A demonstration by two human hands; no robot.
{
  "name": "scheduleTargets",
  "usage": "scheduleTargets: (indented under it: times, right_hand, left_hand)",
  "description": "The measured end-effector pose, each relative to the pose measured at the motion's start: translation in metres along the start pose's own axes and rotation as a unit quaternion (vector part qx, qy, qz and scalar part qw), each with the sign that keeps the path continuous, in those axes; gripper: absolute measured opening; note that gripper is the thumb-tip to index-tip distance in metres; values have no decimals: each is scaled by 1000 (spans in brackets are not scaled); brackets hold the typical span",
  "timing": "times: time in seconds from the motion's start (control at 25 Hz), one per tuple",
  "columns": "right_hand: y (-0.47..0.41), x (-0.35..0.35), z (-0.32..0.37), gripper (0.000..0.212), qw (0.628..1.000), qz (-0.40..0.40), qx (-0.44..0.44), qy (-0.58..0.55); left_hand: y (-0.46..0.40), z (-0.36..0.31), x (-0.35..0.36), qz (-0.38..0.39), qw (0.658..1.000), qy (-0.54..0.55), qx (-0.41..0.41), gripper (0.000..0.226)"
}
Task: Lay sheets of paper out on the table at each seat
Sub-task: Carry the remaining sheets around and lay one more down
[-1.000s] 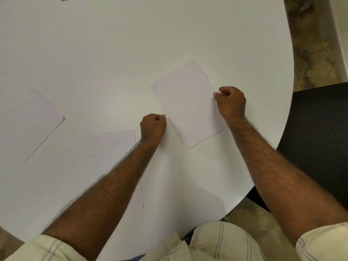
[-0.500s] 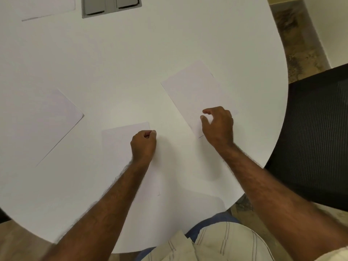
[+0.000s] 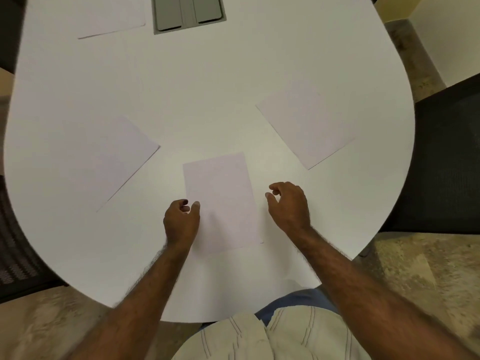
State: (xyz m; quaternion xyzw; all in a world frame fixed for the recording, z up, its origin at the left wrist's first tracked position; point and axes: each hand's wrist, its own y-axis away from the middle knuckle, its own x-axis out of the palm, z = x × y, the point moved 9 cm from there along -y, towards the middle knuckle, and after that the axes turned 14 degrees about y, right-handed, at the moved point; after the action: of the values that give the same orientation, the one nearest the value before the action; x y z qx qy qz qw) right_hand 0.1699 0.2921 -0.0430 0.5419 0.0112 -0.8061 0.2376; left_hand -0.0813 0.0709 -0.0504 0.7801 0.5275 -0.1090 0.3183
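Observation:
Several white sheets lie flat on the white table (image 3: 207, 87). The centre sheet (image 3: 223, 193) is right in front of me. One sheet (image 3: 111, 159) lies angled to its left, one sheet (image 3: 306, 128) angled to its right, and another sheet (image 3: 111, 19) at the far end. My left hand (image 3: 181, 222) is curled at the centre sheet's left edge, thumb on the paper, pinching it. My right hand (image 3: 288, 206) hovers just right of that sheet, fingers loosely apart, holding nothing.
A grey cable hatch (image 3: 188, 13) is set into the table at the far middle. Black mesh chairs stand at the right (image 3: 446, 162) and at the left (image 3: 15, 242). The table's rounded edge curves close to my body.
My right hand let go of the right sheet and drew back beside the centre sheet. My left hand moved from the right sheet to the centre sheet's left edge. The view shifted left.

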Motion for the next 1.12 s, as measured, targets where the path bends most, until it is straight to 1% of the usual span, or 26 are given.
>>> scheduleTargets:
  times: [0.08, 0.12, 0.24, 0.36, 0.52, 0.64, 0.76, 0.84, 1.12]
  right_hand:
    - [12, 18, 11, 29, 1000, 26, 17, 2]
    - [15, 28, 15, 34, 998, 51, 30, 0]
    - [24, 56, 23, 55, 990, 123, 73, 8]
    - [26, 67, 30, 63, 987, 126, 101, 18]
    - [21, 73, 39, 61, 982, 124, 138, 19]
    - [18, 78, 42, 74, 975, 135, 177, -8]
    - [15, 81, 44, 85, 970, 144, 196, -19]
    - [13, 84, 44, 89, 967, 144, 206, -34]
    - [12, 88, 43, 83, 961, 144, 226, -73]
  left_hand:
    - [-10, 14, -14, 5, 1000, -9, -21, 50]
    - [-16, 20, -17, 12, 999, -12, -32, 55]
    - [-27, 35, -18, 34, 997, -10, -66, 65]
    - [-34, 43, -12, 51, 995, -10, -90, 68]
    - [-38, 47, 1, 75, 989, 44, -121, 62]
    - [-44, 52, 10, 86, 977, 100, -167, 55]
    - [-50, 57, 12, 85, 971, 117, -191, 50]
    - [-54, 60, 13, 84, 968, 128, -201, 47]
    - [-51, 63, 14, 78, 957, 165, -224, 30]
